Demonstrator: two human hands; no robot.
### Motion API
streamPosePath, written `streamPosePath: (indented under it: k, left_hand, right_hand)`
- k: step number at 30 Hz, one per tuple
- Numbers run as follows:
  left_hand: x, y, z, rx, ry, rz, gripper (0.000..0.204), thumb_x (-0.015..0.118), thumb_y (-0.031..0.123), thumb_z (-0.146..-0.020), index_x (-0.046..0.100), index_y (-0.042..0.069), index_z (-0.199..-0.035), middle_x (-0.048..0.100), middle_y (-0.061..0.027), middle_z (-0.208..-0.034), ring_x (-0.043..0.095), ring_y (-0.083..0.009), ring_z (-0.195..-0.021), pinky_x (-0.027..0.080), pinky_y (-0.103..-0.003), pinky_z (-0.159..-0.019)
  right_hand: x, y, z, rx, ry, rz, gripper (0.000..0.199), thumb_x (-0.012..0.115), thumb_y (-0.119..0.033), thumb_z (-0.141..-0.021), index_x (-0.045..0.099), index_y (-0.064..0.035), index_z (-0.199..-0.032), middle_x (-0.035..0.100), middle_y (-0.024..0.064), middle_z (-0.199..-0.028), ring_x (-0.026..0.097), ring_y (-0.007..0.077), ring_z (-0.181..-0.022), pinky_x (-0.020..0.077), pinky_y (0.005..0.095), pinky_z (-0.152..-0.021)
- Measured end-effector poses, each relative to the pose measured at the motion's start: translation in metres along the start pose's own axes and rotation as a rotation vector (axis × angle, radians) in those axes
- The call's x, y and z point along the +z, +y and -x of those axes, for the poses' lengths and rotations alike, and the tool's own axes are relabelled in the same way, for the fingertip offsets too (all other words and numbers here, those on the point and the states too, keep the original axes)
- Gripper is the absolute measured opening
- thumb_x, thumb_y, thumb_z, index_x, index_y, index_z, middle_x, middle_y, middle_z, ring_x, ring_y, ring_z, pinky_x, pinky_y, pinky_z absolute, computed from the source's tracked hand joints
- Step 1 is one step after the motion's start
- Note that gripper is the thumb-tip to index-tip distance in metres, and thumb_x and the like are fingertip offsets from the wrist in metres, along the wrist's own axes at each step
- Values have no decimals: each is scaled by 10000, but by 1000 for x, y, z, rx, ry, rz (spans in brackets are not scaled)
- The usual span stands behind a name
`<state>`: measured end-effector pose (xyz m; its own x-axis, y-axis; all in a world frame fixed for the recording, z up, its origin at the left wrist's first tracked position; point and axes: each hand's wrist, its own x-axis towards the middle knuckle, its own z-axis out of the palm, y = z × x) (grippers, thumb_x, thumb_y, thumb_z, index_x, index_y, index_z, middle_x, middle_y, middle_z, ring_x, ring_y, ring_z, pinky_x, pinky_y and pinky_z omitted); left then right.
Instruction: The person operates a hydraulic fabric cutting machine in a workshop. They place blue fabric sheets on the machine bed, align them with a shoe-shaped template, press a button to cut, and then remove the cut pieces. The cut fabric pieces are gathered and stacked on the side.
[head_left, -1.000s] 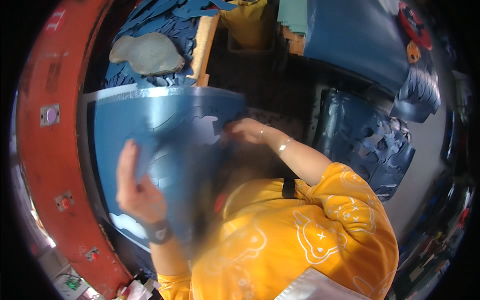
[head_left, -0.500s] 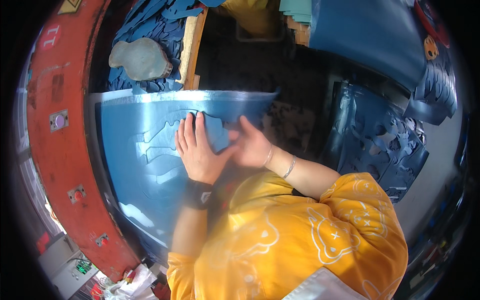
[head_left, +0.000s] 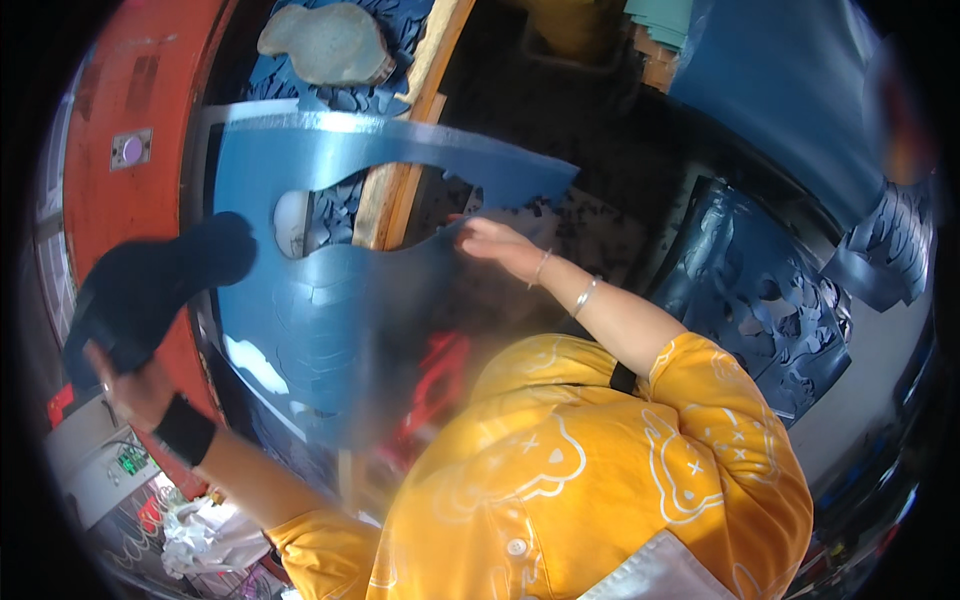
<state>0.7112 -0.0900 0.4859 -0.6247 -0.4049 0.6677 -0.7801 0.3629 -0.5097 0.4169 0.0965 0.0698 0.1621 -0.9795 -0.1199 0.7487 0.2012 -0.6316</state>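
Observation:
My left hand (head_left: 140, 392), out at the far left, grips a dark sole-shaped piece (head_left: 160, 280) by its lower end. The piece hangs in front of a red machine beam. A glossy blue sheet (head_left: 300, 350) lies before me with a long curved opening of similar outline. Through that opening, scraps and a wooden edge show. At the sheet's inner edge, right of the opening, my right hand (head_left: 500, 250) has its fingers closed on the material; its fingertips are partly hidden. The sheet's near part is blurred.
A grey sole-shaped block (head_left: 325, 42) rests on blue offcuts behind the sheet, beside a wooden board (head_left: 440, 60). The red beam (head_left: 135, 100) with buttons runs along the left. Stacked blue sheets (head_left: 770, 90) stand at back right; a cut-up sheet (head_left: 750, 320) lies on the right.
My left hand has swung from the sheet to the far left, carrying the sole-shaped piece. An opening now shows in the sheet. My right hand stays near the sheet's edge; the view has shifted.

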Motion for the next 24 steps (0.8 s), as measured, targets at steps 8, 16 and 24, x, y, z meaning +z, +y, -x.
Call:
streamPosePath:
  k: [8,16,24]
  left_hand:
    - [-78,60,56,-317,52,592,392,608,63,-827,574,-19,-1209,666,-148,-1099,639,-258,-1007,490,-352,-900]
    - [-12,279,166,108,-544,928,579,696,58,-675,572,49,-1241,551,-112,-1299,449,-311,-1281,290,-487,-1091]
    - [-16,262,171,156,-591,1085,930,780,442,-635,407,33,-1383,412,-168,-1423,332,-351,-1356,190,-509,-1124]
  right_hand:
    - [8,14,-35,-1,32,1034,606,731,-287,-746,530,33,-1220,590,213,-1200,552,249,-1150,435,299,-952]
    - [27,-35,26,318,-232,525,334,684,-252,-836,658,41,-994,663,61,-901,596,103,-833,481,261,-776]
    - [84,-45,67,181,-314,-69,383,608,-233,-909,587,44,-1171,620,134,-1148,581,219,-1082,429,325,-968]
